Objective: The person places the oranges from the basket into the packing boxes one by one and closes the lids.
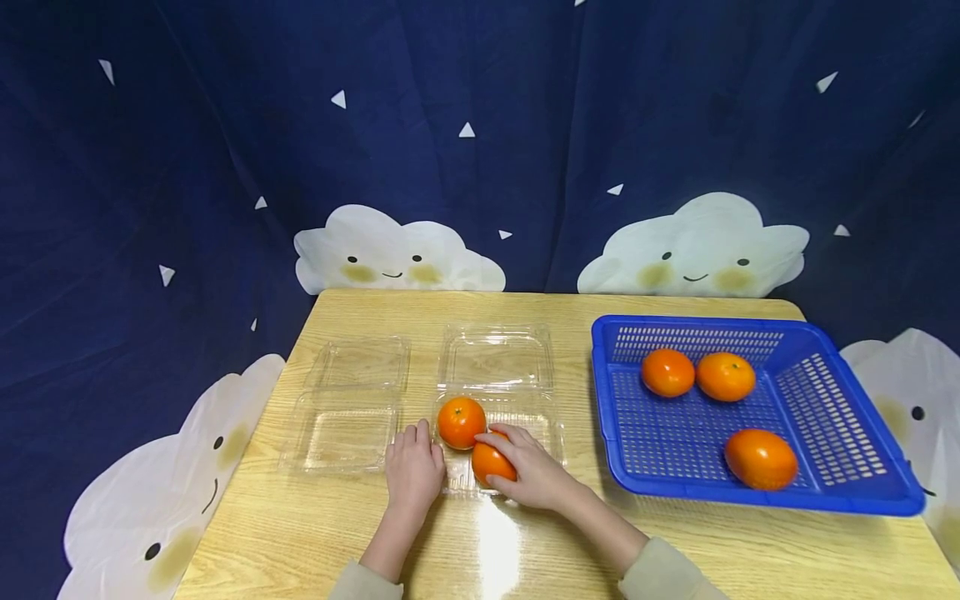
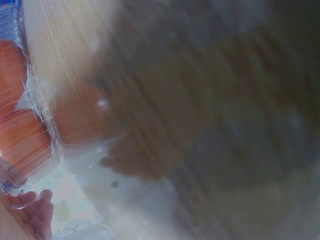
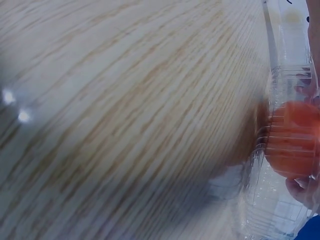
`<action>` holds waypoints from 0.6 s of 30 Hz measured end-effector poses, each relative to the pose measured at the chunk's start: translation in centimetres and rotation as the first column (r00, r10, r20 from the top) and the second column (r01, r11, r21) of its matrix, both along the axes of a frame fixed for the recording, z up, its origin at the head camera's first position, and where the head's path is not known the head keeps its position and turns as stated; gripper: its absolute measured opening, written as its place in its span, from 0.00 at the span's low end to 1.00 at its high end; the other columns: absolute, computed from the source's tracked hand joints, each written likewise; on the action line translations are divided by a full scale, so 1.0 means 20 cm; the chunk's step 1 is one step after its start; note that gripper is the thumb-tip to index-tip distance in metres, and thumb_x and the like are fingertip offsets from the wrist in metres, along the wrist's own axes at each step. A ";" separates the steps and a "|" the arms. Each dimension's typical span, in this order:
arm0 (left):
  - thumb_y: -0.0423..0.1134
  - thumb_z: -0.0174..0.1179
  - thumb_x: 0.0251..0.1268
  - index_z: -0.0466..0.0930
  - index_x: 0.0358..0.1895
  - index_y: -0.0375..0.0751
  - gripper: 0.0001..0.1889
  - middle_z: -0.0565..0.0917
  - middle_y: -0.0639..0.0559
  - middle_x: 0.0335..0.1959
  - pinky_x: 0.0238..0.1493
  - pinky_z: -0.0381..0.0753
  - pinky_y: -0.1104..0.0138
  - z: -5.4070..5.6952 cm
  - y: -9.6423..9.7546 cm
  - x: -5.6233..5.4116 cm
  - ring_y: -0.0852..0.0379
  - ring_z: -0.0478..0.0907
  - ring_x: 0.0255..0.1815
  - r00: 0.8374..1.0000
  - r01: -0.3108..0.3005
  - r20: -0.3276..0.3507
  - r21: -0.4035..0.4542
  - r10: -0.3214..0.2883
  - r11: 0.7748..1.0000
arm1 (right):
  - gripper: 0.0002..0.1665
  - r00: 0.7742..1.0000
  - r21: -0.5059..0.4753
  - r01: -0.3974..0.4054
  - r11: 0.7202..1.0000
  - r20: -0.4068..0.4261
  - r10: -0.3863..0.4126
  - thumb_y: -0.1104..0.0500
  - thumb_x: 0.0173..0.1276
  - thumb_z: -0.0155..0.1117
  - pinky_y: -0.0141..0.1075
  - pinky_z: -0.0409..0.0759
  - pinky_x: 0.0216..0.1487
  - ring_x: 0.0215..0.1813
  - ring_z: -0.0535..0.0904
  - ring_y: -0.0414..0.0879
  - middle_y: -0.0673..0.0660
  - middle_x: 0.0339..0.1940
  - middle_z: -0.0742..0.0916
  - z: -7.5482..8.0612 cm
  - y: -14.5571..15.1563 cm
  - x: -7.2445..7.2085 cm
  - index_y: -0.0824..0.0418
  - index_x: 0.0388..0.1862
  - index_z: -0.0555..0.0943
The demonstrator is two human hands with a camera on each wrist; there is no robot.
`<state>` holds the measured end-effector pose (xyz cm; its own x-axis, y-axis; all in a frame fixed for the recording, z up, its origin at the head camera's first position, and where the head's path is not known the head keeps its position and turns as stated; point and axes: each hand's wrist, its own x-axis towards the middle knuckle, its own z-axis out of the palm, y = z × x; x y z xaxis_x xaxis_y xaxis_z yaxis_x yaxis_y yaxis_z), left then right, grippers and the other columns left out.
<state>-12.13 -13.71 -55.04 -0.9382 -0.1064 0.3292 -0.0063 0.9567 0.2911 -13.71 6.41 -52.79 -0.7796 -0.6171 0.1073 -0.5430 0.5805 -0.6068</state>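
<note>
In the head view, my right hand (image 1: 534,472) holds an orange (image 1: 491,463) inside an opened clear plastic clamshell box (image 1: 525,408), its thumb and fingers curled round the fruit's right side. Another orange (image 1: 461,422) sits in the same box, just behind and to the left. Through the box wall, the right wrist view shows the held orange (image 3: 290,145) with fingertips against it. My left hand (image 1: 415,468) is at the box's left front side, with relaxed fingers and nothing in its grasp. Whether it touches the box edge I cannot tell.
A second opened clear box (image 1: 345,429) lies to the left. On the right stands a blue plastic basket (image 1: 622,450) holding an orange (image 1: 667,372), a second orange (image 1: 725,377) and a third orange (image 1: 761,459). A dark blue cloud-patterned curtain (image 1: 525,125) hangs behind the wooden table (image 1: 570,550).
</note>
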 end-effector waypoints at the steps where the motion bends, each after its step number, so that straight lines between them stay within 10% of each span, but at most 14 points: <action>1: 0.36 0.55 0.52 0.73 0.45 0.34 0.16 0.76 0.42 0.33 0.34 0.67 0.57 0.00 0.00 0.00 0.44 0.73 0.35 1.000 -0.001 0.002 0.000 0.001 1.000 | 0.32 1.000 0.002 -0.002 1.000 -0.008 0.002 0.51 0.57 0.61 0.54 0.65 0.58 0.64 0.63 0.53 0.60 0.64 0.70 0.00 0.00 0.00 0.51 0.62 0.69; 18: 0.36 0.55 0.53 0.73 0.44 0.33 0.15 0.77 0.41 0.33 0.34 0.67 0.57 0.00 0.00 0.00 0.44 0.73 0.35 1.000 0.000 0.004 -0.001 0.000 1.000 | 0.31 0.996 0.034 -0.034 0.999 -0.078 0.036 0.49 0.57 0.62 0.51 0.65 0.59 0.63 0.65 0.52 0.58 0.63 0.71 0.02 -0.01 0.01 0.52 0.61 0.70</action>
<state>-12.11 -13.75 -55.02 -0.9395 -0.1060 0.3256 -0.0073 0.9569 0.2903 -13.45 6.22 -52.40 -0.7475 -0.6479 0.1466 -0.6086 0.5794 -0.5421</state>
